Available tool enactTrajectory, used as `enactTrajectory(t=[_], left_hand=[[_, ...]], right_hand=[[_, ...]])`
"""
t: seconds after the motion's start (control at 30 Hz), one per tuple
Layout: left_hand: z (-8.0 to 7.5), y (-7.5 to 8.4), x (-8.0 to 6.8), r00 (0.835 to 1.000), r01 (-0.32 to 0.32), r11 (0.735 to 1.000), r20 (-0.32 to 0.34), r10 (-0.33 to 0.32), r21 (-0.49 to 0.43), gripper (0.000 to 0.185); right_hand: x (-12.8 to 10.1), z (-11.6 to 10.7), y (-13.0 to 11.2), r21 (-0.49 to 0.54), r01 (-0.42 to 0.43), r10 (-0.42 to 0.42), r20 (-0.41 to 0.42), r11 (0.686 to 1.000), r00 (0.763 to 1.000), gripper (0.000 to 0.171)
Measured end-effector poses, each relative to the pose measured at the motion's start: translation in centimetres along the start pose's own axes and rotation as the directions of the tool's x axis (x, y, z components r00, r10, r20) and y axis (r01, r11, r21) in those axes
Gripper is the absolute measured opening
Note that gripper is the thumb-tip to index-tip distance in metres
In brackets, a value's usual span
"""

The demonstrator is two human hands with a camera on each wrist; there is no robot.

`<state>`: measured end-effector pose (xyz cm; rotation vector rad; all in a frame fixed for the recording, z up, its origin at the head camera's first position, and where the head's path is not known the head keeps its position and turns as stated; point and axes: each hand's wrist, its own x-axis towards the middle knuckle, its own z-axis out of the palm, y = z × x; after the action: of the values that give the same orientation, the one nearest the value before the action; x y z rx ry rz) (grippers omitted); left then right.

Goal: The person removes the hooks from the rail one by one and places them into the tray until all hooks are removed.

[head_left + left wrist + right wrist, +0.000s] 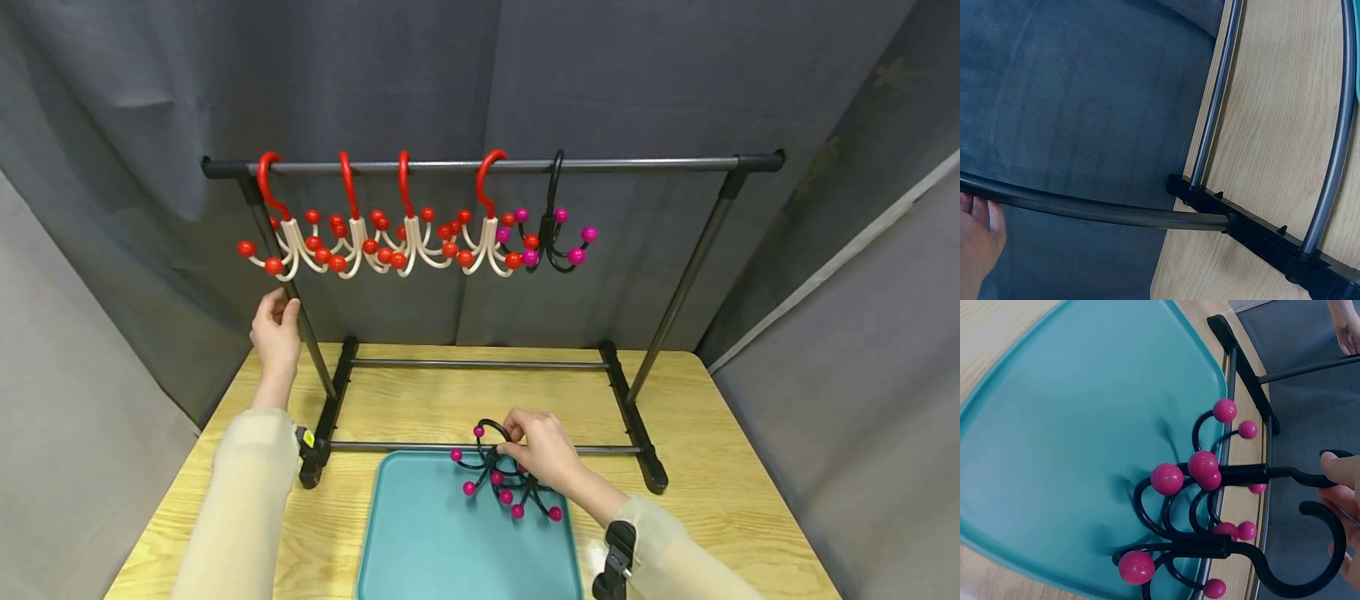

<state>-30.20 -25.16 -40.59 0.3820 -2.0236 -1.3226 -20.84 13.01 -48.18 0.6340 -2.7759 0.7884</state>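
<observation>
At the left of the head view, my left hand (276, 333) holds the slanted dark post (1097, 211) of a metal rack, thumb in front and fingertips right at it. My right hand (546, 450) pinches the curved neck of a black octopus-style hook hanger (491, 460) with pink ball tips. In the right wrist view my thumb (1342, 469) lies on that neck. A second black hanger (1200, 545) with pink balls sits close beside it, its hook curving in front of my fingers. Both hangers are over the far right part of the teal tray (450, 542).
The rack's top bar (637, 165) carries several hangers in a row: white ones with red hooks and red balls (412, 242), then a black one with pink balls (551, 233). Lower rails (480, 364) and black feet (648, 467) stand on the wooden table (712, 500). Grey curtains surround it.
</observation>
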Motion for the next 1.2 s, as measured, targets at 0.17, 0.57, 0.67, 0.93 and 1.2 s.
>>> enactTrajectory(t=[0.17, 0.57, 0.67, 0.93, 1.2], left_hand=[[0.0, -0.1, 0.1, 1.0, -0.001, 1.0, -0.009, 0.001, -0.005, 0.032], [0.2, -0.3, 0.3, 1.0, 0.004, 1.0, -0.012, -0.005, -0.01, 0.033], [0.2, -0.3, 0.2, 1.0, 0.008, 1.0, -0.014, -0.008, -0.014, 0.033], [0.3, -0.3, 0.1, 1.0, 0.017, 1.0, -0.012, -0.017, -0.023, 0.033], [0.3, -0.3, 0.1, 1.0, 0.013, 0.999, -0.022, -0.013, -0.029, 0.031]], right_hand=[[-0.4, -0.3, 0.1, -0.001, 0.024, -0.024, 0.025, 1.0, 0.999, 0.023], [-0.8, 0.8, 1.1, -0.098, 0.101, -0.099, 0.025, 0.99, 0.995, 0.021], [-0.7, 0.9, 1.3, -0.114, 0.094, -0.092, 0.02, 0.989, 0.996, 0.02], [-0.7, 1.0, 1.3, -0.104, 0.083, -0.082, 0.017, 0.991, 0.996, 0.018], [-1.1, 0.7, 1.3, -0.085, 0.112, -0.108, 0.052, 0.99, 0.993, 0.014]])
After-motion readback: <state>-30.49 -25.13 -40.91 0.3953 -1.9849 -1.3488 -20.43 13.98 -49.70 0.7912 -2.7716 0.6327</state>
